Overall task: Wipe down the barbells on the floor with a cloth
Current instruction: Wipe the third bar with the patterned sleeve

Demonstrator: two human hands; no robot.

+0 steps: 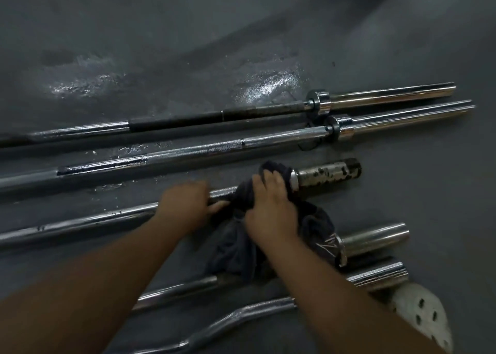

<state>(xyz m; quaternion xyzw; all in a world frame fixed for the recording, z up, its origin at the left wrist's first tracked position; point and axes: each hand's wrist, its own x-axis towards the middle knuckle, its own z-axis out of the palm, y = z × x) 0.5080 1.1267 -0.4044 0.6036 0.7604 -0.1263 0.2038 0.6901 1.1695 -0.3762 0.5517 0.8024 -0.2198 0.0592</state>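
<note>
A long shiny metal barbell lies across the middle of the rough, wet-looking grey floor. The left hand curls tight round its smooth thin rod. Just beside it, the right hand grips a soft, crumpled dark cloth wrapped over the same rod, touching its fat, spotty end. The loose cloth droops onto the next silvery bar.
</note>
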